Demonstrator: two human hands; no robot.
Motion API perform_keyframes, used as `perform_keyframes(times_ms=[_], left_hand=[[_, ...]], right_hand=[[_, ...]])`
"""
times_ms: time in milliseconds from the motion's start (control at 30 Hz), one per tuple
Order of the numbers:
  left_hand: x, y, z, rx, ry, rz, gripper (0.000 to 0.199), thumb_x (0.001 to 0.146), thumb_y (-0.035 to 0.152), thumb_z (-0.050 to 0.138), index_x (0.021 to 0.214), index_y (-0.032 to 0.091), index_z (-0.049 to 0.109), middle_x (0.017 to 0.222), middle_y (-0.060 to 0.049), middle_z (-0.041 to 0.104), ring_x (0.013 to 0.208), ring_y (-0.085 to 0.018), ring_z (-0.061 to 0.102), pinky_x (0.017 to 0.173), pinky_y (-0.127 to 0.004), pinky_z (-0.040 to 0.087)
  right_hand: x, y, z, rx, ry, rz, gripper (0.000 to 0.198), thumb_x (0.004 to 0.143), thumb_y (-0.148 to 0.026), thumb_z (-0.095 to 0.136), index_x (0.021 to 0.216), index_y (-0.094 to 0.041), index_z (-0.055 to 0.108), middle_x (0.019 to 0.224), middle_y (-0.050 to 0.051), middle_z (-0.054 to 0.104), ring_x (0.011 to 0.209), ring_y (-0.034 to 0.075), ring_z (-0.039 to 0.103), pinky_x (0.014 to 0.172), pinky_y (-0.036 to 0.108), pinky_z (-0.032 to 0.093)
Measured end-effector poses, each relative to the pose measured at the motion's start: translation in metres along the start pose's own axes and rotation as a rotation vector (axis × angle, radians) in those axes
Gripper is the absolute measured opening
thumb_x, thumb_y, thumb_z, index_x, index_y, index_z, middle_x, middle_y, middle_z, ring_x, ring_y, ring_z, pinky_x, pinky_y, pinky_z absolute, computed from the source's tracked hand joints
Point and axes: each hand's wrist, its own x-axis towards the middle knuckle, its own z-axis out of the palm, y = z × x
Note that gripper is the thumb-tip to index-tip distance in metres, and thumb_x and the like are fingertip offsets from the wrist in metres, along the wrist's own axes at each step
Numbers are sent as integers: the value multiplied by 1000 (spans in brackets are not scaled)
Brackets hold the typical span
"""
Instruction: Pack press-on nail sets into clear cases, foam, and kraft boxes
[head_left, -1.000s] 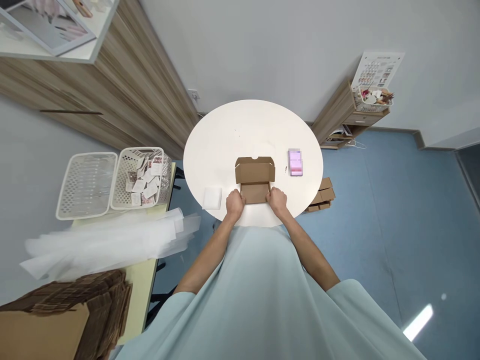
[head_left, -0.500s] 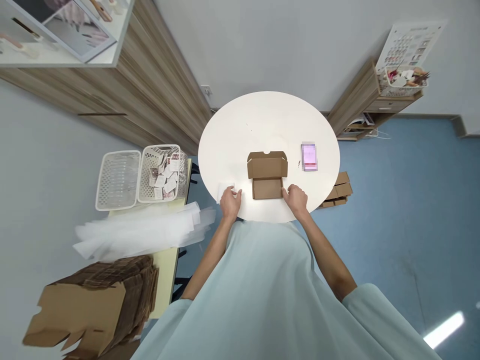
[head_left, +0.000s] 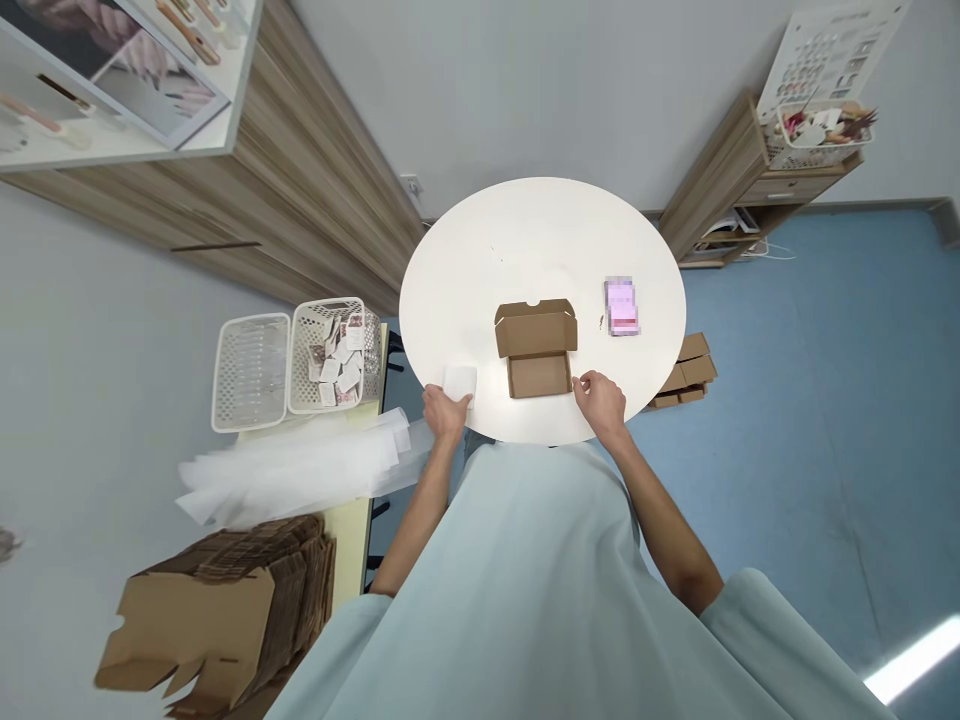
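An open brown cardboard mailer box (head_left: pixel 538 375) lies near the front of the round white table, its flapped lid (head_left: pixel 535 326) folded back away from me; its inside looks bare. My left hand (head_left: pixel 446 411) is at the table's front left edge, closed on a small white square packet (head_left: pixel 460 381) by its near side, thumb along the right. Just right of the box, my right hand (head_left: pixel 601 403) hovers with fingers curled in and thumb toward the box corner. Nothing shows in it, and a small gap seems to separate it from the box.
A phone-like thing with a blurred pink screen (head_left: pixel 622 307) lies on the white table (head_left: pixel 540 225). To the left are white baskets (head_left: pixel 296 405), white wrapping sheets (head_left: pixel 300 465) and stacked flat cardboard (head_left: pixel 202 620). Folded boxes (head_left: pixel 691 372) sit at the floor on the right.
My left hand has shifted slightly left and closed on the white packet, which now shows more fully. My right hand has moved off the box's right corner, a little rightward. The view has shifted slightly.
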Motion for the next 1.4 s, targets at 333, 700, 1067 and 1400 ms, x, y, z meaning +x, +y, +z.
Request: perform_keyframes(times_ms=[333,700,1067,1400], left_hand=[[-23,1,-50,-426,-230,247,29,88,28,71,113,24,58,116,-5,73,103,-21,71,86,-31,55],[-43,71,-51,-574,-604,507,46,90,28,68,136,21,64,132,-9,72,117,-24,68,105,-39,55],[-40,109,14,-459,-272,308,22,88,32,78,96,24,59,98,0,73,92,-19,72,87,-31,53],[-30,105,37,-292,-429,474,27,86,12,72,110,23,66,118,-7,74,102,-22,70,94,-37,55]], right_hand=[[-4,-22,-21,297,26,-255,24,103,-36,57,114,-22,73,113,8,78,99,23,73,86,33,53],[2,-32,-14,633,-261,-392,50,92,-36,72,140,-26,62,118,7,79,120,25,71,105,39,53],[35,-22,2,296,-27,-287,19,101,-25,57,108,-25,75,108,2,81,105,20,73,94,28,50],[58,-19,23,-149,-88,-306,22,98,-27,70,118,-25,80,102,4,81,115,23,68,115,34,33]])
